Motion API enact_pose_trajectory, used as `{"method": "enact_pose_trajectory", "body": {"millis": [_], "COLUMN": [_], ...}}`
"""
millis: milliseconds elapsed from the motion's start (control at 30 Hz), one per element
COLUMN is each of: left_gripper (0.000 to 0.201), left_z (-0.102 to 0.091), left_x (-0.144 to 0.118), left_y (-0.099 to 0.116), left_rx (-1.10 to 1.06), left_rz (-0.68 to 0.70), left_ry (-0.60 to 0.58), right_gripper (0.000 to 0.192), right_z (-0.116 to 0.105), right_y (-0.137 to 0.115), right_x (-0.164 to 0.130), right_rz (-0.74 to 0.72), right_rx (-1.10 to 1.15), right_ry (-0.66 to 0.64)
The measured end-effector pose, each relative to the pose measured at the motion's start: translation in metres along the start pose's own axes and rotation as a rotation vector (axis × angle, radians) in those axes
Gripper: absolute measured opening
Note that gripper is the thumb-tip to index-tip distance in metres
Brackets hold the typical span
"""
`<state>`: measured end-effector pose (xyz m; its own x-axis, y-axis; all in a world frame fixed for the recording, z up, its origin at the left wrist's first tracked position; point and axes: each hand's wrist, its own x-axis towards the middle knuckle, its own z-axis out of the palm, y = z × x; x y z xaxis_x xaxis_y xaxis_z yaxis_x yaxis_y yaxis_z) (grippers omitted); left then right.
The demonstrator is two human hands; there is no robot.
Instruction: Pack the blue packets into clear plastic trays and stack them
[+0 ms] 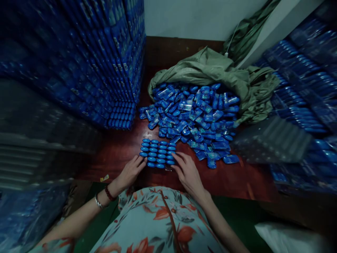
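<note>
Small blue rounded packs (157, 151) stand on end in a tight block of rows, close to the front edge of the reddish-brown table. My left hand (132, 171) is at the block's near left corner, its fingers bent together against the end packs. On the other side, my right hand (187, 171) grips the right end of the near rows, thumb in front and fingers along the side. The fingers hide some packs at both ends. Behind the block lies a heap of loose blue packs (189, 112), spilling from a green sack (207, 65).
Tall stacks of blue packs (116, 63) rise at the left, and more stacks (297, 95) stand at the right. A grey ridged tray stack (273, 140) is on the table's right side; other grey trays (34, 161) are at the left. A small yellow scrap (104, 178) lies near the front edge.
</note>
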<state>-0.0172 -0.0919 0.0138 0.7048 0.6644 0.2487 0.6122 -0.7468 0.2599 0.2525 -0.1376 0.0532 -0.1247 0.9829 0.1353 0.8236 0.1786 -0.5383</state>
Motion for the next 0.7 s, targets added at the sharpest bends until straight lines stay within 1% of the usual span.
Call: {"method": "enact_pose_trajectory", "body": {"millis": [100, 200, 300, 367, 433, 500, 600, 700], "left_gripper": [0.029, 0.032, 0.034, 0.038, 0.048, 0.052, 0.049, 0.048], "left_z": [0.0, 0.004, 0.009, 0.011, 0.011, 0.013, 0.019, 0.027], "left_x": [0.006, 0.003, -0.003, 0.0, 0.012, 0.031, 0.059, 0.072], "left_y": [-0.008, -0.01, -0.006, -0.002, 0.001, -0.001, -0.009, -0.015], "left_rx": [-0.123, -0.195, -0.178, -0.135, -0.117, -0.136, -0.177, -0.227], "left_rz": [-0.058, -0.09, -0.124, -0.223, -0.335, -0.377, -0.34, -0.352], "left_ry": [0.055, 0.113, 0.164, 0.209, 0.236, 0.207, 0.111, 0.057], "right_gripper": [0.046, 0.053, 0.054, 0.054, 0.055, 0.056, 0.057, 0.055], "right_z": [0.017, 0.03, 0.042, 0.047, 0.05, 0.051, 0.05, 0.049], "right_y": [-0.008, -0.008, -0.007, -0.008, -0.011, -0.015, -0.02, -0.015], "right_x": [0.034, 0.053, 0.057, 0.057, 0.056, 0.058, 0.062, 0.062], "right_rz": [-0.002, -0.012, -0.04, -0.037, -0.024, -0.022, -0.013, -0.03], "right_rx": [0.0, -0.026, -0.106, -0.158, -0.188, -0.205, -0.198, -0.091], "right_ry": [0.023, -0.008, -0.042, -0.049, -0.054, -0.066, -0.072, -0.041]}}
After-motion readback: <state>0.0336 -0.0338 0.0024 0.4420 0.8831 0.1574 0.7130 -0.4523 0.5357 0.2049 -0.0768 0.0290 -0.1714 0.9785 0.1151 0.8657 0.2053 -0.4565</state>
